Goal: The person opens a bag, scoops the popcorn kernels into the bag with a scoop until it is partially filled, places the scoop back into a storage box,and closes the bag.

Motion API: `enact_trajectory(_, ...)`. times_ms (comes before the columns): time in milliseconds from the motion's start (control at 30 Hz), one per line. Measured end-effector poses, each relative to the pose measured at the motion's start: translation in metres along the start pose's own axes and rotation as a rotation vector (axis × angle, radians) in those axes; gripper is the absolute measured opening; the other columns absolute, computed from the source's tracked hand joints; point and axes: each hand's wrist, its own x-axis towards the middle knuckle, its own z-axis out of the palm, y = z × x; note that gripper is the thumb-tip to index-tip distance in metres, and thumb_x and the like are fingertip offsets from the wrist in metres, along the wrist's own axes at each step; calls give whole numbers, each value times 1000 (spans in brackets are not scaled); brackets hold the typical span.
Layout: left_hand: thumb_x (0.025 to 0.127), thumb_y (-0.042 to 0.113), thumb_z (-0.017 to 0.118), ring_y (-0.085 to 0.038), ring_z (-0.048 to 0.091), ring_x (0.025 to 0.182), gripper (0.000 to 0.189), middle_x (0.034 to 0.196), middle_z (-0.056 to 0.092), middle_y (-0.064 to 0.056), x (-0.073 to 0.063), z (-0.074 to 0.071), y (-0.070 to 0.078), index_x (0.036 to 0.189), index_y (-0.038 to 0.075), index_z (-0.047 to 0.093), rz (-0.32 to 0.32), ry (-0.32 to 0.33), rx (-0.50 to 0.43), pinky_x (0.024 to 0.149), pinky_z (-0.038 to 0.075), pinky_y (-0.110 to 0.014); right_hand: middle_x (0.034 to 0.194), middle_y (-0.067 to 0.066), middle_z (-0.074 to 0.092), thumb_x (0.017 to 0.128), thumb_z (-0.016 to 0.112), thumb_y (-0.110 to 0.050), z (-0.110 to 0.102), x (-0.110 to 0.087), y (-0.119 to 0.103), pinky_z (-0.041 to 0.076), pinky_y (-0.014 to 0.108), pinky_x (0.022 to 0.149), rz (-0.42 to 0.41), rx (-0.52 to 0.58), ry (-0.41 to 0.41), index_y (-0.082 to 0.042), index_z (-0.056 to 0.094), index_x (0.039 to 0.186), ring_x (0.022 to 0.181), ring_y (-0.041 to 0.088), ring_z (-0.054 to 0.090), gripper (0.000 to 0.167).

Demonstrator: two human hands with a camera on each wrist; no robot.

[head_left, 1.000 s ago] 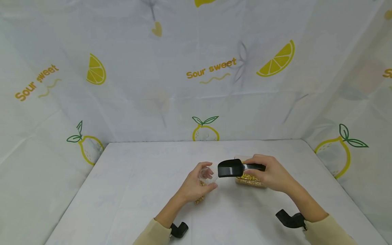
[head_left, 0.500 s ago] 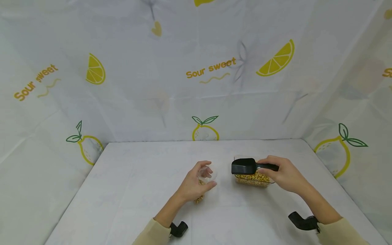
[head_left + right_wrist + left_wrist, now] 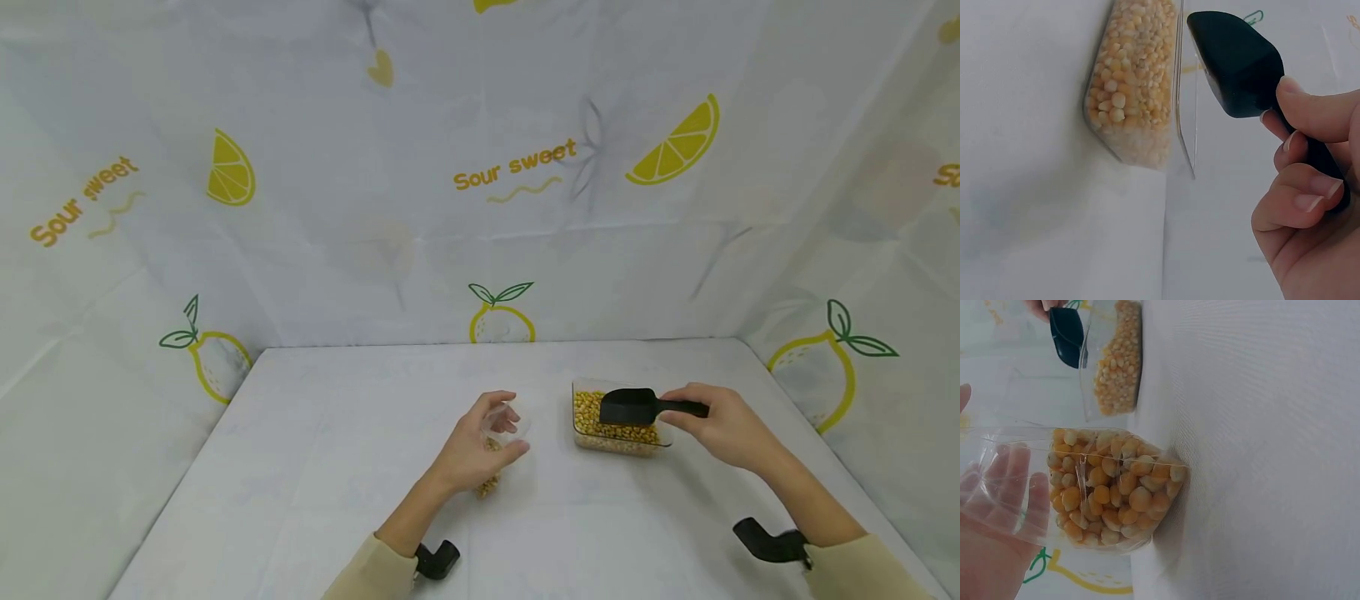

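The right hand (image 3: pixel 723 427) holds a black scoop (image 3: pixel 628 407) in curled fingers (image 3: pixel 1285 203) over the corn kernels (image 3: pixel 588 410) in a clear box (image 3: pixel 615 446) below and left of them, while the left hand (image 3: pixel 467 454) curves its fingers round a clear bag (image 3: pixel 1040 456) of kernels on the bench (image 3: pixel 337 450).

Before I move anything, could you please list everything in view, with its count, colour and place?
Table: one, white, across the lower part of the head view.
Box: one, clear, on the table.
Bag: one, clear, left of the box.
Kernels: too many to count, yellow and pale, inside the box and the bag.
Scoop: one, black, above the box.
Backdrop: sheet count unclear, white with yellow, green and orange prints, behind and beside the table.
Left hand: one, gripping the bag.
Right hand: one, gripping the scoop's handle.
Sleeves: two, beige, on the forearms.
Wrist attachments: two, black, near the cuffs.
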Motion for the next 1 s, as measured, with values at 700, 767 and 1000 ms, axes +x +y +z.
enact_trajectory(700,91,17,77,-20,63,105,62,118,64,-18,0,-4,2,144,11,46,-6,0,-5,96,49,-49,112,24,69,95,74,-17,-17,7,26,54,54,80,33,-83,-86,8,70,115,103,43,64,33)
enact_trajectory(767,91,17,77,-20,62,105,62,117,64,-16,0,-4,3,143,11,46,-7,0,-11,96,49,-51,110,23,70,94,74,-15,-18,9,25,55,50,77,27,-89,-89,9,70,115,99,40,65,32)
enact_trajectory(1000,92,19,77,-22,63,105,61,118,65,-15,0,-4,5,144,11,46,2,-7,-10,95,49,-48,107,25,70,93,73,-11,-21,16,22,55,53,76,5,-127,-103,11,70,111,97,42,65,29)
